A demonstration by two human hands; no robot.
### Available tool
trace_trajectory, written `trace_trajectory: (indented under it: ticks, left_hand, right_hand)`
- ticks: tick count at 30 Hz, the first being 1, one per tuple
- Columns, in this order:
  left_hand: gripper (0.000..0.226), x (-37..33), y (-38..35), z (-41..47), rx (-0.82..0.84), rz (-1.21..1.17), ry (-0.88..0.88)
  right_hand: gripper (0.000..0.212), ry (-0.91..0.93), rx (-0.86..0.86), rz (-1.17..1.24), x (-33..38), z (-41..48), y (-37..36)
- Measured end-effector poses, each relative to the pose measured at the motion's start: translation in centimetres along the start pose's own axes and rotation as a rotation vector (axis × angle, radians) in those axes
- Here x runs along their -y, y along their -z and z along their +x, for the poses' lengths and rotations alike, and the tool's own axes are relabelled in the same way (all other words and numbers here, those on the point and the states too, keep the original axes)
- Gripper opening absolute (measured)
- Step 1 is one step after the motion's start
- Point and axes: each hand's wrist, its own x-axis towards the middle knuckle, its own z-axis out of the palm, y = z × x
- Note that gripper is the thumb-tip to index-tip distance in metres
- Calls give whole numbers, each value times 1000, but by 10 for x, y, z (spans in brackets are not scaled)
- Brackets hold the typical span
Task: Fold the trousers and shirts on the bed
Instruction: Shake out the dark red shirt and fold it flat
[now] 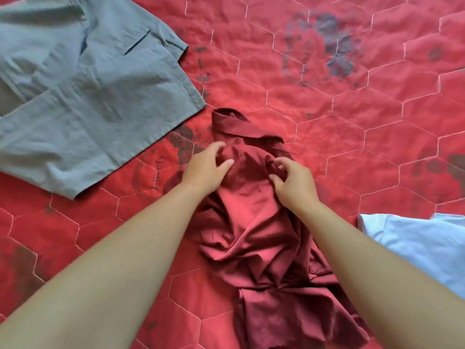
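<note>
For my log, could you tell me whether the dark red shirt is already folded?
No, the dark red shirt lies crumpled in a heap on the bed.

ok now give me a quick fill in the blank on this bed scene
1. The left hand and right hand both touch the crumpled ___ shirt.
2. The grey trousers lie to its ___.
3. The red bedspread is stitched in ___ shapes.
Missing: maroon; left; hexagon.
</note>
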Motion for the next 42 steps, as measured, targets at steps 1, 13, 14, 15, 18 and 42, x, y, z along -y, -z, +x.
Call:
trace_trajectory:
  ticks: [1, 13, 14, 15, 18, 42]
  left_hand:
    - [41, -2, -4, -5, 41, -16, -44]
    - [5, 8, -15, -81, -111, -116, 4]
    - [4, 8, -7, -74, -144, -145, 19]
    - [6, 9, 2, -68, -182, -167, 34]
    - [9, 25, 32, -57, -283, -162, 114]
    - [24, 62, 28, -35, -289, -211, 199]
  right_hand:
    - [30, 9, 8, -36, -7, -8, 4]
    - [42, -82, 30, 68, -32, -20, 55]
    - [41, -81, 78, 89, -26, -18, 47]
    - [37, -51, 100, 95, -19, -20, 39]
    - [25, 114, -14, 122, 8, -44, 19]
    - [29, 239, 237, -46, 78, 50, -47]
